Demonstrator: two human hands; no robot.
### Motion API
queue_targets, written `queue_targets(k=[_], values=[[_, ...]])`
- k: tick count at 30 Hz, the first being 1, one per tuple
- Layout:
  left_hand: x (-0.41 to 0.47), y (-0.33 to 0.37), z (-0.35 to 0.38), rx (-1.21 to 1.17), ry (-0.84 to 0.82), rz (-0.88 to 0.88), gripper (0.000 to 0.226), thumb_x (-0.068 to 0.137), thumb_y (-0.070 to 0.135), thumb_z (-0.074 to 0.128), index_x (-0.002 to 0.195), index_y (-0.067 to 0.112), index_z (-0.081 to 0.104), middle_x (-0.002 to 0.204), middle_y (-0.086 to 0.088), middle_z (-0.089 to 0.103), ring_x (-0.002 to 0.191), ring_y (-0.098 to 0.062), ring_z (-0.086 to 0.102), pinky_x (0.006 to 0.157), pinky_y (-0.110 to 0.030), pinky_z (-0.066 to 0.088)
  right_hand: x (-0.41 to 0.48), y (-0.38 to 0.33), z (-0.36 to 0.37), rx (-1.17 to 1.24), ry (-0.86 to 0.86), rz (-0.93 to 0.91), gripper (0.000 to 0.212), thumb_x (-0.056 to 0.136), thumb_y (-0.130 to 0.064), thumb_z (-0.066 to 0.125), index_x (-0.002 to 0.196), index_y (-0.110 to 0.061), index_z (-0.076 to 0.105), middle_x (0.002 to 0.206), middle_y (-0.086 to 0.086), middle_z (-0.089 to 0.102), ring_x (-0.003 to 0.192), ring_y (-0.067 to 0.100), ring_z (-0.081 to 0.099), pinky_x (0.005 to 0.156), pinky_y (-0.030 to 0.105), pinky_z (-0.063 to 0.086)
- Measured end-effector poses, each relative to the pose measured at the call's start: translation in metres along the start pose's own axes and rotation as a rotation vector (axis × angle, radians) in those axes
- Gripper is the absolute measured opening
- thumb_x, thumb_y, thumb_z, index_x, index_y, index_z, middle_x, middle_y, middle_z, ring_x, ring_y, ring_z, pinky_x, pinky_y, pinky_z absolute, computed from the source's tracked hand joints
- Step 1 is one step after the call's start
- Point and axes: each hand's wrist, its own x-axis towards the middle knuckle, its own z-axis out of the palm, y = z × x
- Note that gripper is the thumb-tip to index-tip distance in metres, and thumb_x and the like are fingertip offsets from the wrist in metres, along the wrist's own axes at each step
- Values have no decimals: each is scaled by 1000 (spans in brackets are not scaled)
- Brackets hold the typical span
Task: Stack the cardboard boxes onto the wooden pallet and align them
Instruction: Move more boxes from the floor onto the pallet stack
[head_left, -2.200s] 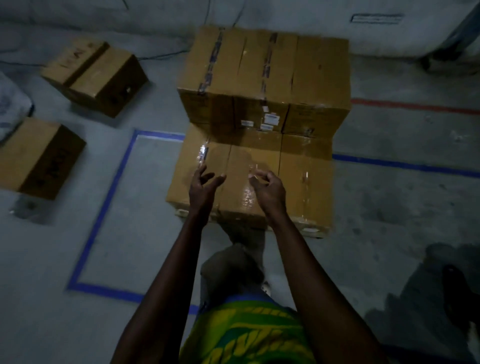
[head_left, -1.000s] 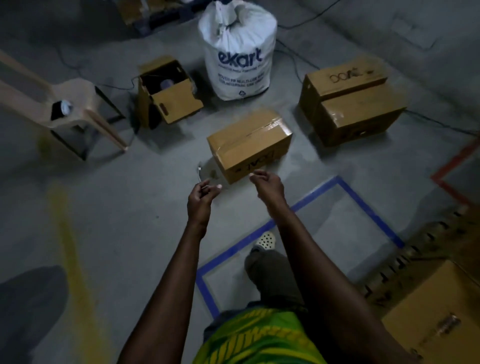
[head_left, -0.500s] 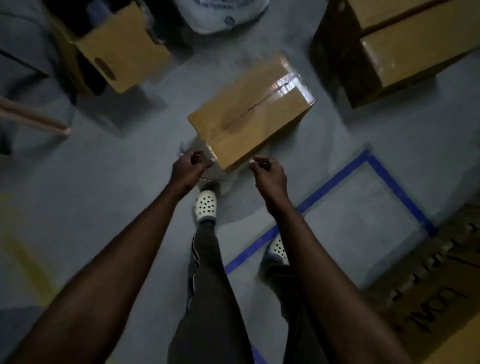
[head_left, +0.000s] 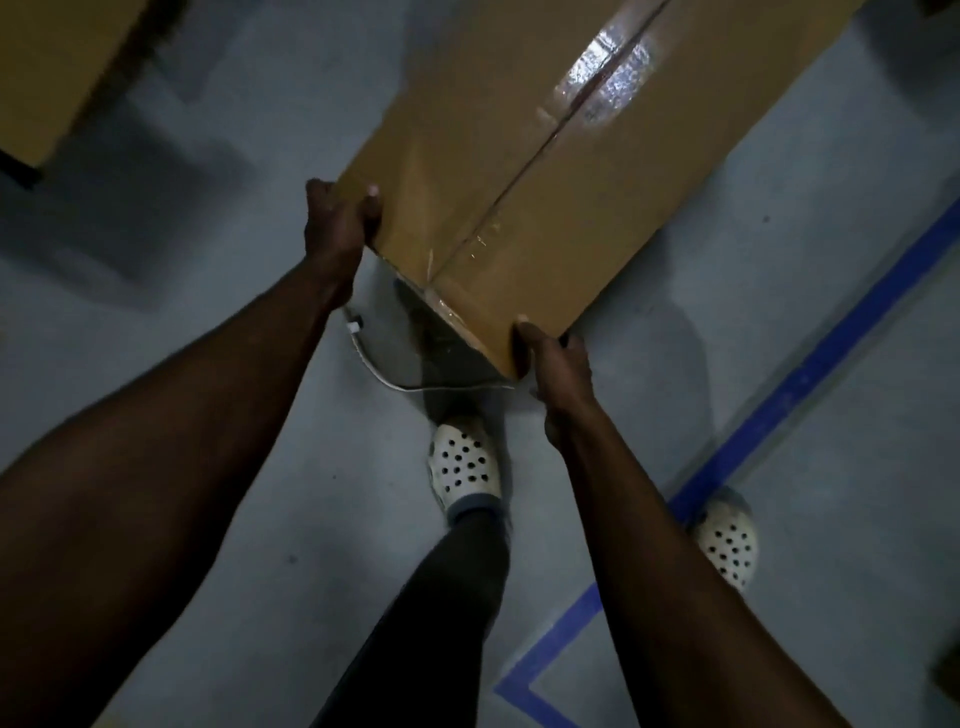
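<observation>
A taped brown cardboard box fills the upper middle of the head view, its near end towards me. My left hand grips the box's near left corner, fingers curled over the top edge. My right hand grips the near right corner, low down. The near end looks raised a little off the grey floor, with shadow under it. The pallet and the stacked boxes are out of view.
An open cardboard box flap shows at the top left. A thin white cable lies on the floor under the box's near edge. Blue floor tape runs diagonally at the right. My white perforated clogs stand just below the box.
I turned away from the pallet stack and walked to the loose box on the floor. Both hands, empty half a second ago, now grip its near corners, and the view has dropped close.
</observation>
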Motion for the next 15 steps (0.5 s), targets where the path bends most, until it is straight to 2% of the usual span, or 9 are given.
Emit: queue_targets(k=[3,5,7,9,13,15], values=[[-34,18,-6,-9,-14,35,31,96,35,67,108,18,44,104,7,60,99,-16,59,75,-23,48,-29,-17,-8,105,89,-44,61,90,-38,72,142,-19,47,125,-4,58,110,18,56,99,35,46],[-74,43,-13,-19,-20,112,31,92,34,70,109,19,49,108,4,64,97,-15,61,73,-20,48,-67,-35,-25,173,198,-112,68,86,-42,75,144,-21,47,128,-5,60,118,22,58,102,37,47],[-121,75,-15,-28,-39,219,32,86,37,75,105,21,54,103,4,65,91,-12,60,74,-21,48,-107,-60,-55,229,302,-181,71,83,-47,77,144,-24,49,132,-4,62,120,23,59,104,38,48],[-172,119,-14,-63,-40,295,35,83,41,77,99,20,54,97,3,64,86,-11,59,76,-26,49,-150,-93,-90,276,393,-235,68,78,-55,77,136,-26,57,128,-2,65,115,21,62,104,42,50],[-264,220,-8,-98,94,438,44,79,53,75,89,15,54,89,-3,65,80,-16,61,74,-33,53,-239,-149,-156,366,509,-308,51,76,-65,74,111,-29,68,115,-7,69,104,13,65,100,39,53],[-312,265,-10,-23,117,501,56,77,65,70,91,13,55,91,-3,64,81,-19,61,73,-35,53,-288,-163,-186,362,561,-324,58,76,-74,67,115,-31,66,114,-6,68,99,14,64,94,38,54]])
